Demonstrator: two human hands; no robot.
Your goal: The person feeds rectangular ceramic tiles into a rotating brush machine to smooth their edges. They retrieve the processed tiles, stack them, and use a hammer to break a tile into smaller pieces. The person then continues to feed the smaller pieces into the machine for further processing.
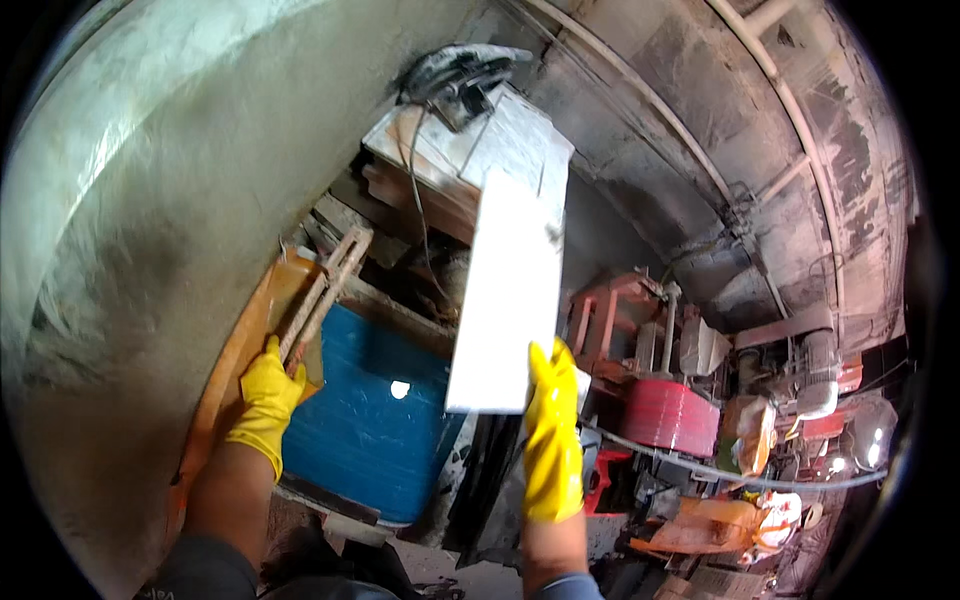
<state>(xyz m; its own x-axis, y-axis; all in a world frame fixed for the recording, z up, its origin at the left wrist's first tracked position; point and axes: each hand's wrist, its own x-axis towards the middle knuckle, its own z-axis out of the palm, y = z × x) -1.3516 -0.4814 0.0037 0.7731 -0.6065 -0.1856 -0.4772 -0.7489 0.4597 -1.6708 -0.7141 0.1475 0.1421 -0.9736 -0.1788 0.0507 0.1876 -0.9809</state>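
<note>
Apart, reaching forward: right hand (553, 430) (yellow-gloved) grasps white panel (508, 295) near corner; left hand (266, 398) at rusty bar (333, 300), grip unclear.

Your yellow-gloved left hand (263, 405) reaches forward, thumb spread from the index finger, its left forearm (228, 510) slanting up rightward. Your yellow-gloved right hand (553, 430) points ahead, fingers bent in a closed grip, right forearm (556, 552) nearly straight behind.

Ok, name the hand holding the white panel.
The right hand, gripping the white panel by its lower right edge; the left hand is at the slotted bar.
</note>
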